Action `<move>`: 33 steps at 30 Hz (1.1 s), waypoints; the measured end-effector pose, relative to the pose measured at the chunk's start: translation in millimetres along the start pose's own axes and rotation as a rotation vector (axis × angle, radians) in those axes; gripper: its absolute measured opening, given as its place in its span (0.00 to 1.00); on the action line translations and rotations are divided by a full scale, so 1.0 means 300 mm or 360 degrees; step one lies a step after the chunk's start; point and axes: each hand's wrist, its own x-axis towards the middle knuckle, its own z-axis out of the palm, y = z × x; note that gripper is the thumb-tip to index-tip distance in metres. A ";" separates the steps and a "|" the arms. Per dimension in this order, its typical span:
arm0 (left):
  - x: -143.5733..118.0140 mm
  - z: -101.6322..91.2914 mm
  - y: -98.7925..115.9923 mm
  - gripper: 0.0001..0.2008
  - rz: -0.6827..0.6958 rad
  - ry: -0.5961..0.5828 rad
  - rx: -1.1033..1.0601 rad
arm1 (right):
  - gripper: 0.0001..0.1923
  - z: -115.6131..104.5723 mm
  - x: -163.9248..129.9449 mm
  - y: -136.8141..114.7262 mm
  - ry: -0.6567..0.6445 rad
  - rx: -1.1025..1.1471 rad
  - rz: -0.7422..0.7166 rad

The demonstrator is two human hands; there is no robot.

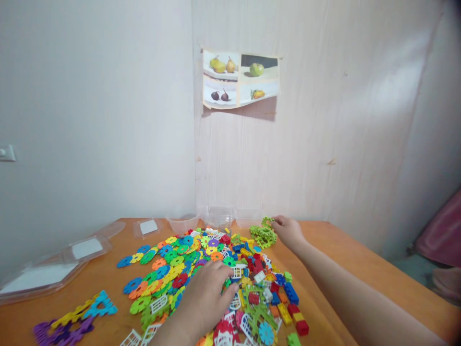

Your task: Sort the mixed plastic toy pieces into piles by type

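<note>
A big heap of coloured plastic building pieces (201, 269) covers the middle of the orange table (345, 259): round toothed discs, small bricks and white fence parts. My left hand (207, 298) lies palm down on the heap, fingers spread among the pieces; whether it grips one is hidden. My right hand (288, 231) reaches to the far side and pinches a green lattice piece (264, 234) built from light green parts.
Clear plastic lids (54, 269) lie at the table's left, clear tubs (216, 218) stand against the wall. A joined chain of purple, yellow and blue pieces (75, 319) lies at the front left. A fruit picture (239, 79) hangs on the wall.
</note>
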 end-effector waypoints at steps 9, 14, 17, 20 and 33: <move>-0.002 0.004 -0.002 0.09 0.0012 0.0001 0.0033 | 0.17 0.050 0.033 0.005 -0.0071 -0.0289 -0.0071; -0.001 -0.001 0.001 0.10 0.0066 0.0003 0.0043 | 0.16 0.034 -0.022 -0.019 -0.0140 -0.0259 -0.0131; -0.002 0.000 -0.003 0.11 0.0116 -0.0004 0.0028 | 0.13 0.013 -0.114 -0.057 -0.0320 -0.0180 -0.0247; -0.002 0.005 -0.012 0.13 0.0146 -0.0015 0.0039 | 0.10 -0.023 -0.242 -0.104 -0.0565 -0.0101 -0.0370; -0.002 -0.007 -0.023 0.06 0.0074 -0.0015 0.0126 | 0.31 -0.051 -0.556 -0.160 -0.0910 -0.0771 -0.0696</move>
